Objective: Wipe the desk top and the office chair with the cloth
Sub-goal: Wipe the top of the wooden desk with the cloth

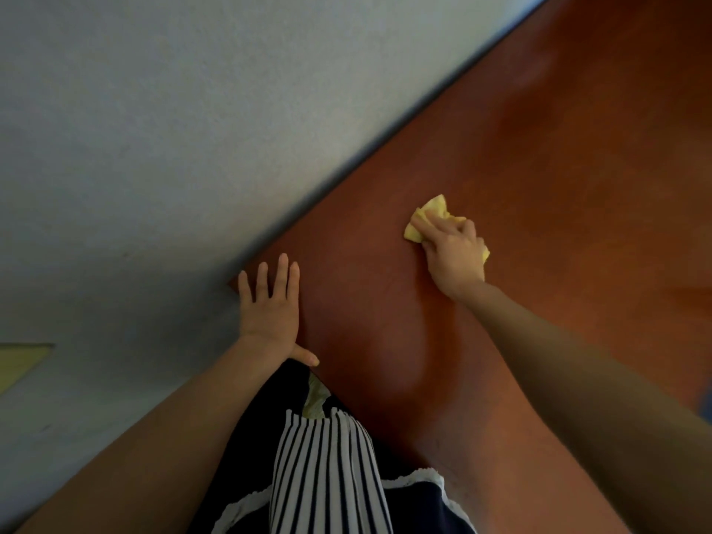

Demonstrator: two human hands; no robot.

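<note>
Right hand: the right hand (454, 252) is being held out over the desk top (558, 167), with its fingers being curled down over the cloth (429, 210), which is being grasped and pressed against the wood.
Cloth: a small yellow cloth is being kept crumpled beneath the right hand; one bunch is being left showing beyond the fingertips and a corner past the heel of the hand.
Where the cloth is: it is being held on the reddish-brown desk top, a little way in from the back edge and well apart from the left hand.
Left hand: the left hand (269, 310) is being laid flat near the desk's corner, released and grasping nothing; the fingers are being held straight and close together, and the thumb is being stretched out along the near edge.
Desk top: a broad bare stretch of wood is being shown around and beyond both hands.
Wall: a pale grey wall (154, 109) is being met by the desk's back edge, with a dark line running between them.
In the way: the near part of the desk is being crossed by both forearms.
Clothing: a striped garment (323, 468) is being worn over a dark garment (420, 506) with a white trim, close against the desk's near edge.
Left margin: a yellow patch (23, 360) is being shown low on the wall; what it is cannot be told.
</note>
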